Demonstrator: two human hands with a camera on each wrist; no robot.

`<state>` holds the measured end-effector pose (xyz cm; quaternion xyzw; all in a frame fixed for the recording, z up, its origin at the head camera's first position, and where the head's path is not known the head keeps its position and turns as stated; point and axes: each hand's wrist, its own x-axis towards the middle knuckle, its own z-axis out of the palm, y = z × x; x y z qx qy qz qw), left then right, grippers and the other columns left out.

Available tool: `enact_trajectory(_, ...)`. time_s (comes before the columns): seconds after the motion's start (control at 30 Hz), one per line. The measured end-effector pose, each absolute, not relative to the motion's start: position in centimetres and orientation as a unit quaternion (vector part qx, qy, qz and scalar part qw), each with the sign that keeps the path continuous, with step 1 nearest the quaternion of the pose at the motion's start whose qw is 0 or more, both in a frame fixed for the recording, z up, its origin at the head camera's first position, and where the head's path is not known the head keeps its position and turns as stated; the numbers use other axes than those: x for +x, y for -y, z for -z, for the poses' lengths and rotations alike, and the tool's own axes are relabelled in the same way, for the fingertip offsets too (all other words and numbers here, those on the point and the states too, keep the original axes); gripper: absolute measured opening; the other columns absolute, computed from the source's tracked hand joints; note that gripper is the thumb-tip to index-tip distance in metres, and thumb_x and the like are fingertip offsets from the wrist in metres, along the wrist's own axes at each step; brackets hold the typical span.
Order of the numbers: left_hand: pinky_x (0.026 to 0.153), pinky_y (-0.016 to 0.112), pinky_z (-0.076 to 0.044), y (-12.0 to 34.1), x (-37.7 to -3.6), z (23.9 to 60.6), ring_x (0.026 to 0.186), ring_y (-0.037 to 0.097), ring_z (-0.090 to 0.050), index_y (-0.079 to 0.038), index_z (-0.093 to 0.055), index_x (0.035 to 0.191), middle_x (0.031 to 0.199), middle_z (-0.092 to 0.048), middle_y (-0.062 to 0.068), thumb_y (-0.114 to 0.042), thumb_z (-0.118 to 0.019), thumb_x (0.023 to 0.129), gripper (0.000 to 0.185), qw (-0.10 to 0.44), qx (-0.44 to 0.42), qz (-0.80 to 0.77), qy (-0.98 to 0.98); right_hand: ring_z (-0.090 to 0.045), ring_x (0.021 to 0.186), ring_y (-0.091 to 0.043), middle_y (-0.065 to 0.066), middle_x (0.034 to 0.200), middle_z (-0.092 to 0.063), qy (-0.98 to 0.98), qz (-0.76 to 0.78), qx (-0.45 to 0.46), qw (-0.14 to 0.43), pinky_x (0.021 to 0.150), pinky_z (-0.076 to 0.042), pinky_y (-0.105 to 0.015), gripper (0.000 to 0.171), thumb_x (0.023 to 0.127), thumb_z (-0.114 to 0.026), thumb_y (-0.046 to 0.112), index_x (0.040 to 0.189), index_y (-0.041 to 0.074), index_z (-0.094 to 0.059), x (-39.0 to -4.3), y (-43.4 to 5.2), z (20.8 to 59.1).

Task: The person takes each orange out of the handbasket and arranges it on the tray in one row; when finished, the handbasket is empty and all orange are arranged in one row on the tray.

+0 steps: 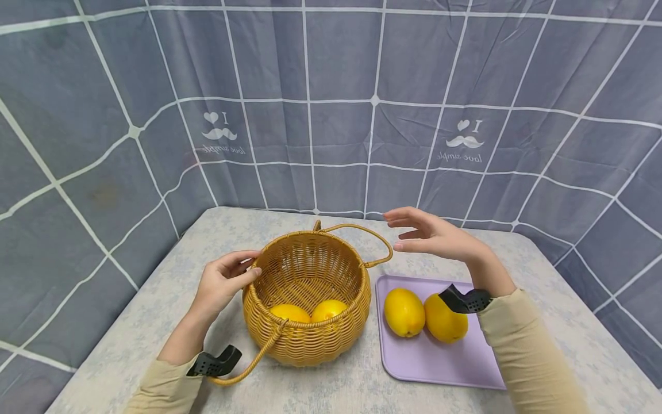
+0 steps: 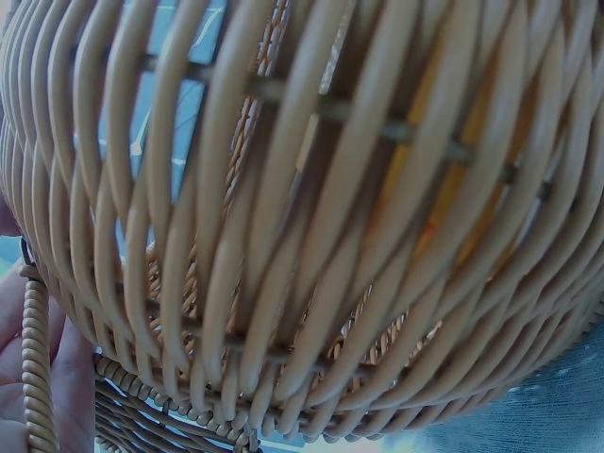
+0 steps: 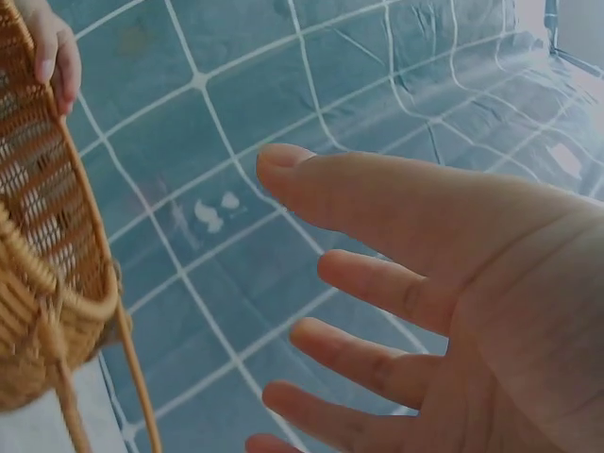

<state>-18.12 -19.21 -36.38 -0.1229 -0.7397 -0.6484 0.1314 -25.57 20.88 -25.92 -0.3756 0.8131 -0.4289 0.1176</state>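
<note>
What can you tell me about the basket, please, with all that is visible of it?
The basket is round and bulging, woven of tan wicker, and stands upright on the table, just left of the purple tray. It has two thin hoop handles: the far one is raised, the near one hangs down to the table. Two lemons lie inside. The left hand holds its left rim; the right hand hovers open beside the far handle, not touching.
</note>
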Motion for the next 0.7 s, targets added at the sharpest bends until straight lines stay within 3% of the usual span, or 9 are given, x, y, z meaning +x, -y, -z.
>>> enact_trajectory(0.3, 0.09, 0.024, -0.05, 19.3, -18.1, 36.4, 0.109, 0.003, -0.057, 0.008, -0.061, 0.116, 0.118, -0.06, 0.013, -0.002, -0.067, 0.086, 0.032, 0.131, -0.123, 0.649, 0.739, -0.046, 0.124, -0.022, -0.003, 0.137, -0.046, -0.788, 0.445, -0.404, 0.134, 0.098, -0.047, -0.038, 0.052, 0.088, -0.067, 0.016, 0.136, 0.014, -0.046, -26.7, -17.3, 24.8)
enact_trajectory(0.53, 0.09, 0.024, -0.051, 19.3, -18.1, 36.5, 0.109, 0.003, -0.057, 0.006, -0.062, 0.115, 0.118, -0.06, 0.013, -0.002, -0.067, 0.085, 0.031, 0.132, -0.125, 0.649, 0.738, -0.047, 0.124, -0.026, -0.009, 0.138, -0.046, -0.749, 0.474, -0.435, 0.157, 0.098, -0.047, -0.039, 0.051, 0.089, -0.065, 0.011, 0.136, 0.003, -0.044, -27.1, -14.4, 24.4)
enact_trajectory(0.7, 0.09, 0.024, -0.051, 19.3, -18.1, 36.4, 0.109, 0.003, -0.056, 0.005, -0.062, 0.115, 0.118, -0.06, 0.013, -0.002, -0.067, 0.085, 0.031, 0.131, -0.126, 0.649, 0.739, -0.048, 0.123, -0.031, -0.012, 0.138, -0.045, -0.726, 0.486, -0.451, 0.18, 0.097, -0.048, -0.039, 0.05, 0.089, -0.064, 0.007, 0.135, 0.004, -0.045, -27.3, -12.2, 24.6)
